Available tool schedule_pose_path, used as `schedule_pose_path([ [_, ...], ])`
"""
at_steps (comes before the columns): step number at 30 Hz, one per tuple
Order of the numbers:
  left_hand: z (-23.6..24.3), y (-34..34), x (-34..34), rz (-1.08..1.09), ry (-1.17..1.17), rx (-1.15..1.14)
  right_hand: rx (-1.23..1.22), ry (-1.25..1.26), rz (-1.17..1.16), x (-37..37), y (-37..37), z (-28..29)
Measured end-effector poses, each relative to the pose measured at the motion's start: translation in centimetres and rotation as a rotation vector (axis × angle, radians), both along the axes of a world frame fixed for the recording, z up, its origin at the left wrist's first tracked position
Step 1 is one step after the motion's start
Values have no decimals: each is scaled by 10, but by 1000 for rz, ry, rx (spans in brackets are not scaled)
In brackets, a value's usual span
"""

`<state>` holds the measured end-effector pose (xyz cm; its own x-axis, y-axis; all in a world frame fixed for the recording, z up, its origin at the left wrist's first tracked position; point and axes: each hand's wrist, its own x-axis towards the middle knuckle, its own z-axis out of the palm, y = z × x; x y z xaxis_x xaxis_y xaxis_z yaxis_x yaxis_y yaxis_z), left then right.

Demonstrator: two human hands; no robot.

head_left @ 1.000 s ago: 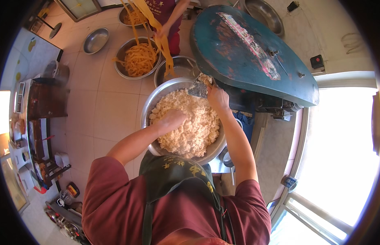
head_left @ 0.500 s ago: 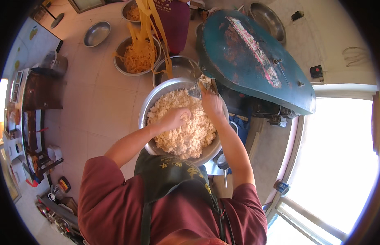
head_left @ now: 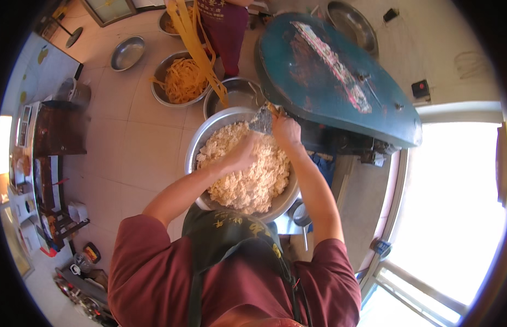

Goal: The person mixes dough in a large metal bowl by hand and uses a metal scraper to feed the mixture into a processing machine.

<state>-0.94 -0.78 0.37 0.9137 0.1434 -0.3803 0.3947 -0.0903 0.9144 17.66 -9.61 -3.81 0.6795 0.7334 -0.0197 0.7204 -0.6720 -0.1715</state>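
In front of me a large metal bowl (head_left: 192,163) is heaped with crumbly, pale dough (head_left: 248,185). My right hand (head_left: 286,131) is wrapped round a scraper (head_left: 260,122) with a wide, flat metal blade, at the bowl's far right rim. The blade tilts down over the dough. Against the blade's lower end is my left hand (head_left: 243,155), low over the dough; its fingers are blurred and partly hidden, so I cannot tell whether they grip anything.
A big blue-green machine cover (head_left: 319,71) overhangs the bowl's far right. Beyond the bowl are an empty metal basin (head_left: 240,95) and a bowl of orange noodle strips (head_left: 182,82). Another person in a purple apron (head_left: 223,32) stands there, near hanging strips (head_left: 193,41). A pan (head_left: 301,213) lies lower right.
My left hand has moved up and right to the scraper blade. The scraper, still in my right hand, has swung lower and left. The hanging strips have shifted.
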Motion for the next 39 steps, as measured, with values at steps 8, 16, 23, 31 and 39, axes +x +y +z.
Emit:
schedule_pose_path([
  [8,-21,7,72,-282,-246,1060,182,91,5,-6,-83,54],
  [16,-96,-46,51,-589,-281,832,262,295,-271,-41,-201,12],
  [23,-128,-76,113,-587,-29,679,509,316,-379,-68,-212,-44],
  [31,-135,-121,109,-753,-127,781,589,199,-343,-75,-204,-61],
  [39,-102,-134,35,-1106,-215,755,582,183,-324,-77,-206,-61],
])
